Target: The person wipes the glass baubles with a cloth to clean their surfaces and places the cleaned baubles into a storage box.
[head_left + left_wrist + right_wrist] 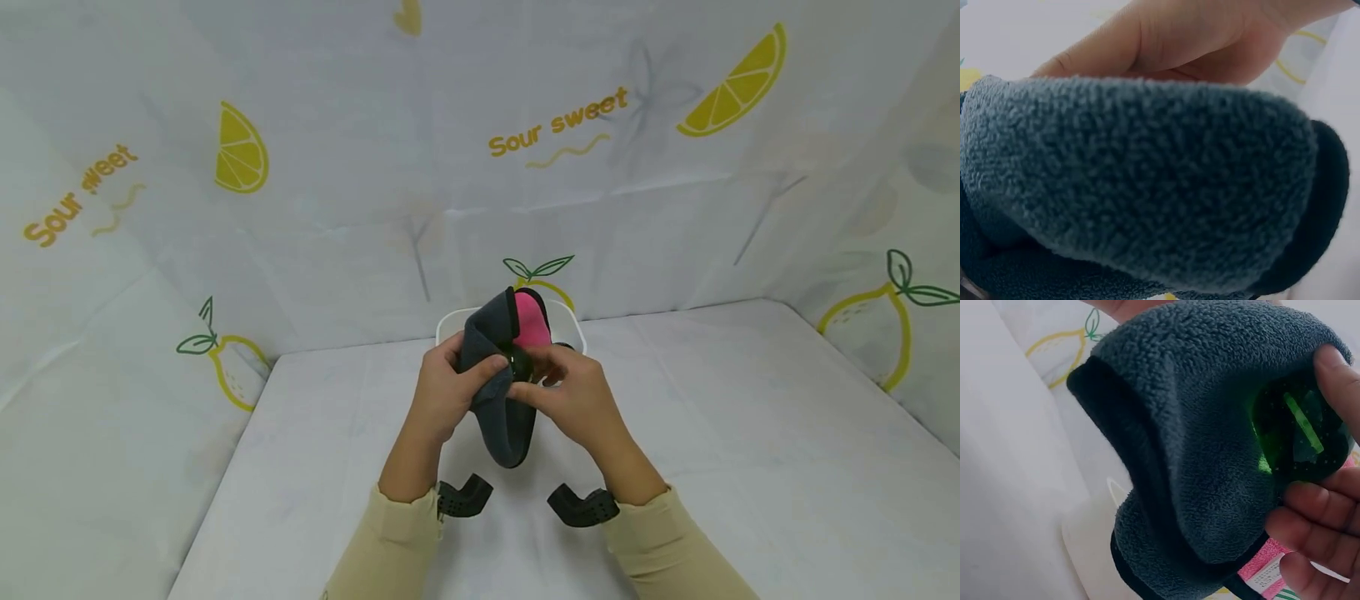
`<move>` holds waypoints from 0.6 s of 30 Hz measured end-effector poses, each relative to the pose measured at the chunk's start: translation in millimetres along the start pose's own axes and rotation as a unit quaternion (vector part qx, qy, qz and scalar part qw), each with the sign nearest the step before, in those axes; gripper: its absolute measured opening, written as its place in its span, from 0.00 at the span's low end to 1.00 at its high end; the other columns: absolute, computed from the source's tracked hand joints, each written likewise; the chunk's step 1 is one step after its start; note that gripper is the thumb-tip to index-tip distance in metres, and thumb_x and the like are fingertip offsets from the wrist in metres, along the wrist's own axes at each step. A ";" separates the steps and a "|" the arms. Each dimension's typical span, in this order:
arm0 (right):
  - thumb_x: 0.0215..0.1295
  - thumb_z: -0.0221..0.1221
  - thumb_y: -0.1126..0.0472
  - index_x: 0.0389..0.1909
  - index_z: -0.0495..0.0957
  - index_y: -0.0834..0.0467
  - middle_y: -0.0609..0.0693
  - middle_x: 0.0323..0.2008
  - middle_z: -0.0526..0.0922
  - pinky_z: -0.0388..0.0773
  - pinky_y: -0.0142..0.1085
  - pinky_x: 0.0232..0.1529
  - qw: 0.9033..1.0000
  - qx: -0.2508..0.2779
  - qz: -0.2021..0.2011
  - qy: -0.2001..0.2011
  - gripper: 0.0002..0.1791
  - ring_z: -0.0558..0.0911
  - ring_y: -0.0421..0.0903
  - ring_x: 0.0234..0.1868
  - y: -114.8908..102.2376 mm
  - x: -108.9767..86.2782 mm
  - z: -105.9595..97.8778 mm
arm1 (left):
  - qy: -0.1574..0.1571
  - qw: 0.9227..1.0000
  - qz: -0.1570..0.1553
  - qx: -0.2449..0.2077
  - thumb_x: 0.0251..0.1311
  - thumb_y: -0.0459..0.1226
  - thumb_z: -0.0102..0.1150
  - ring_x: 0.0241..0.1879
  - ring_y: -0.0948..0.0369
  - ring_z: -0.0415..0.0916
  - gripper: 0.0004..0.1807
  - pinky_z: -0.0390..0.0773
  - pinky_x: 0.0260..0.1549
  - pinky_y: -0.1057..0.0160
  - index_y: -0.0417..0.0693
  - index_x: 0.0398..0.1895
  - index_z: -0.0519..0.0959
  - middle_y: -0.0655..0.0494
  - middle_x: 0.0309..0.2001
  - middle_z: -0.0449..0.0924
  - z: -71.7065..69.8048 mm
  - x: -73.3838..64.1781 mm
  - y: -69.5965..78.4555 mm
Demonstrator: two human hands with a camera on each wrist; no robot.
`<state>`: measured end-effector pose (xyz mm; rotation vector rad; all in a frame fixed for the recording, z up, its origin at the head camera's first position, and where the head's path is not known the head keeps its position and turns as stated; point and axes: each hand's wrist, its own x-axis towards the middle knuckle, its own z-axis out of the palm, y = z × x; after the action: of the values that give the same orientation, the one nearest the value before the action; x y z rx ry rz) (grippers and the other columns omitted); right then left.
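A dark blue-grey fluffy cleaning cloth (pixel 504 429) with black edging hangs folded between both hands, and part of its bright pink side (pixel 532 317) shows. My left hand (pixel 442 387) grips the cloth from the left, its thumb lying over the fabric. Against the cloth sits a glossy, see-through dark green object (pixel 1300 434), its exact kind unclear. My right hand (pixel 577 396) pinches that green object between thumb and fingers. In the left wrist view the cloth (pixel 1147 181) hides the left fingertips and the green object.
Behind the cloth stands a white container (pixel 450 323), partly covered by the hands; something dark shows at its right side. A white cover (pixel 712 433) lies over the table. A lemon-printed white sheet (pixel 337 167) rises behind it. Black wrist mounts (pixel 465 497) sit on both forearms.
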<state>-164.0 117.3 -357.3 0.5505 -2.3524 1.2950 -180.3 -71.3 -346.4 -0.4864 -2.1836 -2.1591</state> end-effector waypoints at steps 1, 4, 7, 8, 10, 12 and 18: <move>0.50 0.75 0.55 0.44 0.83 0.59 0.48 0.31 0.84 0.81 0.37 0.35 1.000 0.003 0.025 -0.009 0.21 0.79 0.43 0.33 -0.4 0.1 -0.3 | -0.001 1.000 0.001 0.002 0.56 0.48 0.71 0.32 0.57 0.78 0.23 0.83 0.32 0.60 0.44 0.50 0.80 0.49 0.35 0.79 -0.2 0.1 -0.6; 0.55 0.72 0.51 0.40 0.82 0.59 0.48 0.30 0.83 0.79 0.36 0.33 0.996 0.013 0.076 -0.033 0.19 0.79 0.44 0.32 0.1 1.3 -1.0 | -0.003 1.000 0.004 0.009 0.55 0.51 0.71 0.32 0.58 0.77 0.25 0.82 0.31 0.61 0.44 0.48 0.80 0.50 0.34 0.79 -0.5 0.3 -1.9; 0.60 0.67 0.44 0.34 0.80 0.59 0.49 0.27 0.83 0.78 0.36 0.29 0.993 0.035 0.099 -0.047 0.20 0.78 0.44 0.29 2.4 2.2 -1.7 | -0.002 1.000 0.006 0.010 0.53 0.55 0.71 0.31 0.59 0.76 0.28 0.81 0.31 0.62 0.43 0.46 0.80 0.51 0.33 0.79 0.1 0.1 -2.4; 0.61 0.65 0.42 0.32 0.79 0.59 0.49 0.25 0.82 0.77 0.36 0.27 0.992 0.043 0.104 -0.051 0.21 0.78 0.44 0.28 3.1 2.2 -1.8 | -0.002 1.000 0.006 0.012 0.52 0.56 0.71 0.31 0.59 0.76 0.29 0.81 0.31 0.62 0.43 0.46 0.80 0.51 0.32 0.79 0.5 0.0 -2.4; 0.65 0.60 0.40 0.27 0.77 0.59 0.50 0.21 0.79 0.75 0.36 0.25 0.990 0.063 0.115 -0.059 0.24 0.76 0.45 0.25 4.3 2.4 -1.8 | -0.003 1.000 0.004 0.013 0.50 0.58 0.71 0.32 0.58 0.76 0.31 0.81 0.31 0.61 0.43 0.45 0.80 0.51 0.32 0.78 1.4 -0.3 -2.1; 0.68 0.57 0.41 0.24 0.74 0.60 0.50 0.18 0.76 0.73 0.36 0.23 0.985 0.089 0.131 -0.066 0.26 0.76 0.46 0.23 4.5 2.4 -1.8 | -0.007 1.000 0.004 0.014 0.48 0.60 0.71 0.32 0.58 0.75 0.32 0.81 0.31 0.61 0.44 0.44 0.80 0.51 0.32 0.78 2.4 -0.3 -1.7; 0.74 0.49 0.42 0.20 0.72 0.63 0.52 0.15 0.72 0.77 0.36 0.23 0.960 0.164 0.209 -0.092 0.31 0.74 0.48 0.18 1.7 4.0 1.9 | -0.021 1.000 0.022 0.009 0.50 0.55 0.73 0.34 0.55 0.77 0.29 0.82 0.35 0.58 0.45 0.47 0.81 0.49 0.34 0.81 2.9 -2.3 0.3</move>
<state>-168.6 115.9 -357.4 0.2813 -2.5084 1.9213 -177.5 -68.9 -346.7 -0.5765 -2.1903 -2.1242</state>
